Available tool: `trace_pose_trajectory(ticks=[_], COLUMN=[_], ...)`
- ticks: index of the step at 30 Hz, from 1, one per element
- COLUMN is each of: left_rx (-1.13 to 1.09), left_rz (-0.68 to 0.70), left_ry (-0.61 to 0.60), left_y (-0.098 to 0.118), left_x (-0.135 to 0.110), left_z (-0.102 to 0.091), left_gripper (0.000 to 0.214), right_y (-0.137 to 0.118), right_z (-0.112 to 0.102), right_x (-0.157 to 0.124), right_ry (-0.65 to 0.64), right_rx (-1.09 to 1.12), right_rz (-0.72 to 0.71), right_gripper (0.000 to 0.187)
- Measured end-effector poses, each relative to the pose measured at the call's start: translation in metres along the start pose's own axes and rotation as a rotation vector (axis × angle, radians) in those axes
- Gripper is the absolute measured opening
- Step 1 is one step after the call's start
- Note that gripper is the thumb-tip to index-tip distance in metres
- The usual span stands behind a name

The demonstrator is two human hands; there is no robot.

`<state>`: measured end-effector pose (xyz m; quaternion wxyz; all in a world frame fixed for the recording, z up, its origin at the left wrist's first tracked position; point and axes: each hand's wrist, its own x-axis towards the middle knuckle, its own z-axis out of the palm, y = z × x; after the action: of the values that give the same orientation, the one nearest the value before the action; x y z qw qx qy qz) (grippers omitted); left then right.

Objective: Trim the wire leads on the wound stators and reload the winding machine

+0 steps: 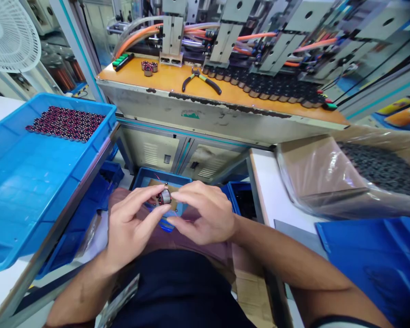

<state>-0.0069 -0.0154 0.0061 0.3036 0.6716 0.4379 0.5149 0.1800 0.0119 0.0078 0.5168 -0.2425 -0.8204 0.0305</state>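
Observation:
In front of my lap, a small motor stator (164, 197) with a grey metal ring and dark red and black windings is pinched between the thumb and fingers of my left hand (131, 223). My right hand (205, 212) is just to its right, with a fingertip at the stator's edge. Its thumb and fingers are apart, and I see nothing between them. Beneath both hands, a blue bin (143, 176) with some cardboard in it stands over my knees, partly hidden.
At left, a blue tray (51, 182) holds rows of stators (68, 123). Pliers (201, 81), a few stators (149, 68) and rows of black-topped parts (269, 86) sit on the orange machine bench. A plastic-lined carton (314, 182) of dark parts and a blue bin (372, 264) are at right.

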Motion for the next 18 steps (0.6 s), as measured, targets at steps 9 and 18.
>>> trace_pose_trajectory(ticks=[9,18], left_rx=[-0.241,-0.416], left_rz=[-0.171,-0.145], left_ry=[0.016,0.01], left_y=[0.001,-0.002], left_x=[0.0,0.005], left_z=[-0.005,-0.01], left_gripper=[0.037,0.031], right_y=[-0.015,-0.011], right_z=[0.005,-0.013], right_x=[0.012,0.012], right_ry=[0.116,0.074], right_rx=[0.359,0.368], right_rz=[0.278,0.584], right_gripper=[0.01,0.018])
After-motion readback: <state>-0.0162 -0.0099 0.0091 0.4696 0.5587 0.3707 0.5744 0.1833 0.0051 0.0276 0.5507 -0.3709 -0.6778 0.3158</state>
